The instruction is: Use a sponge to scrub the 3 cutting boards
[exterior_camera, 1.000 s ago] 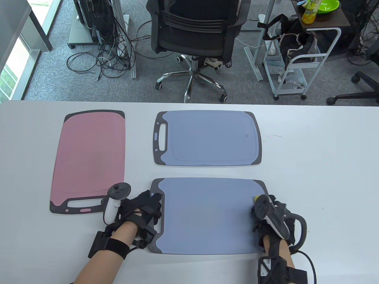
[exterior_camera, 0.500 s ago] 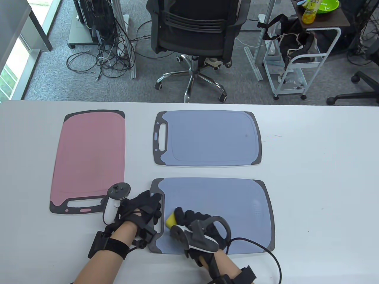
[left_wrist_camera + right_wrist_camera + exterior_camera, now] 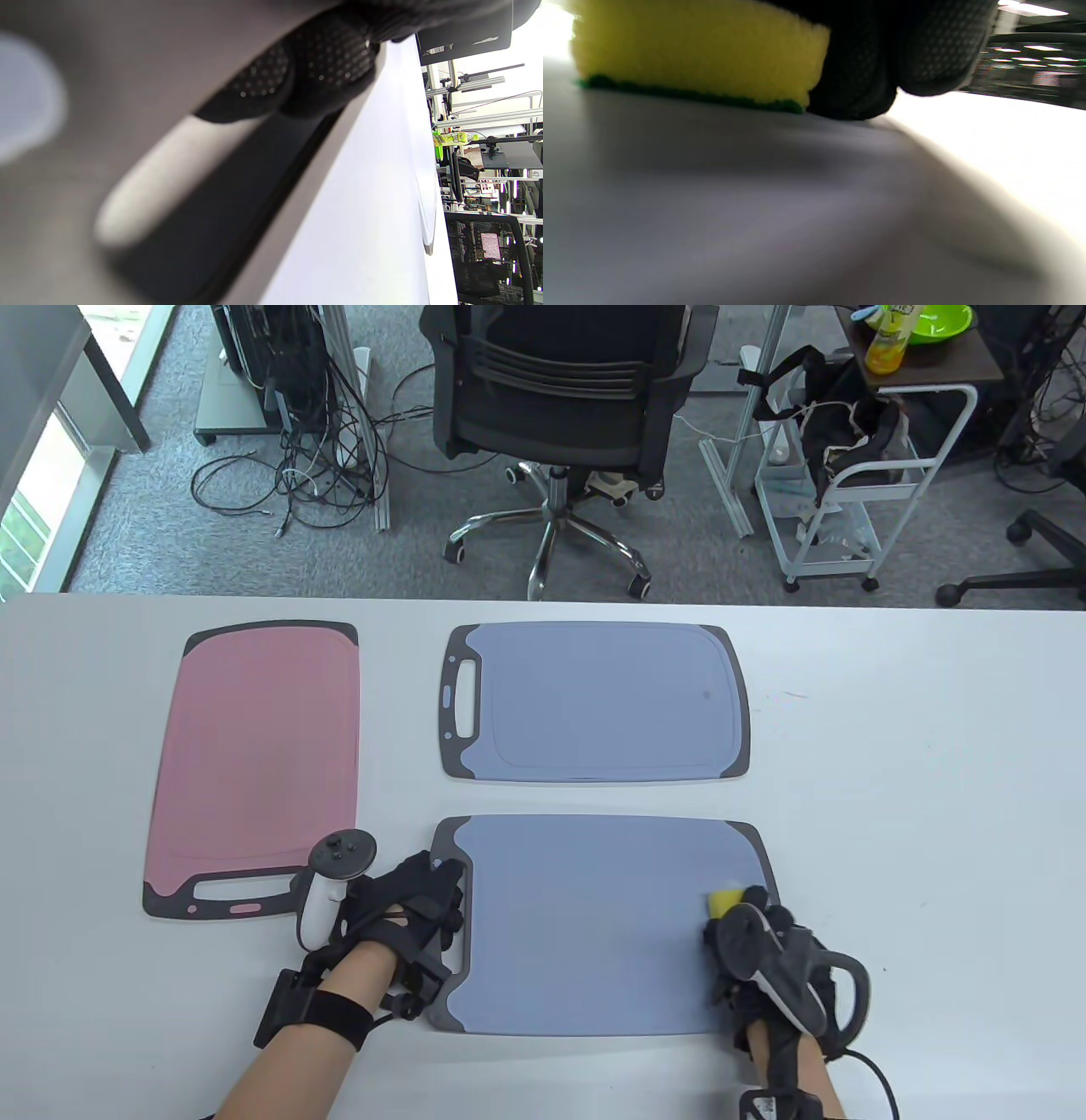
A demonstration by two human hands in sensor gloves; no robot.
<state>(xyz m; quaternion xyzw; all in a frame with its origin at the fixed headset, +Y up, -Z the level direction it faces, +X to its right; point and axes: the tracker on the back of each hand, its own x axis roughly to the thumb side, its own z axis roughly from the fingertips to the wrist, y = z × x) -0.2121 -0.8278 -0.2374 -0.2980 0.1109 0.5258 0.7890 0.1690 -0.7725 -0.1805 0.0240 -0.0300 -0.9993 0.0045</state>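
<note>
Three cutting boards lie on the white table: a pink board point(image 3: 254, 763) at the left, a blue board point(image 3: 594, 700) at the back, and a larger blue board point(image 3: 594, 925) near me. My right hand point(image 3: 747, 942) grips a yellow sponge point(image 3: 725, 899) with a green scrub face point(image 3: 691, 51). It holds the sponge flat on the near board's right end, with fingers point(image 3: 857, 76) beside it. My left hand point(image 3: 416, 908) presses on that board's dark grey handle end, its fingertips point(image 3: 314, 63) at the handle slot.
Bare table point(image 3: 916, 814) stretches to the right of the boards. Beyond the far table edge stand an office chair point(image 3: 560, 398), a white cart point(image 3: 848, 500) and floor cables point(image 3: 297, 458).
My right hand swept the sponge from the near board's right end to its left end, then back to the right end. The left hand and all boards stayed put.
</note>
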